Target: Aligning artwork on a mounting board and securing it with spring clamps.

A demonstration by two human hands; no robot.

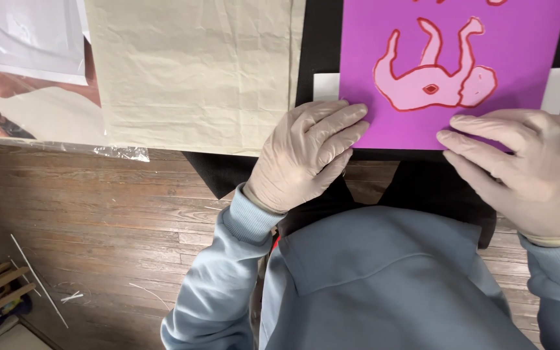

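Two gloved hands, left (309,152) and right (520,165), rest open and flat, fingers pressing the near edge of a purple paper sheet with a pink red-outlined animal cut-out (452,61) on the black desk (319,45); sheet judged light, floppy, crease-prone, best held by its edges.

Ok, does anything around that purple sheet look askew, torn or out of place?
Little stands out. The purple sheet lies flat and untorn under the left hand and right hand. The pink animal shape on it appears upside down from this view. Thin white sticks lie loose on the wooden floor.
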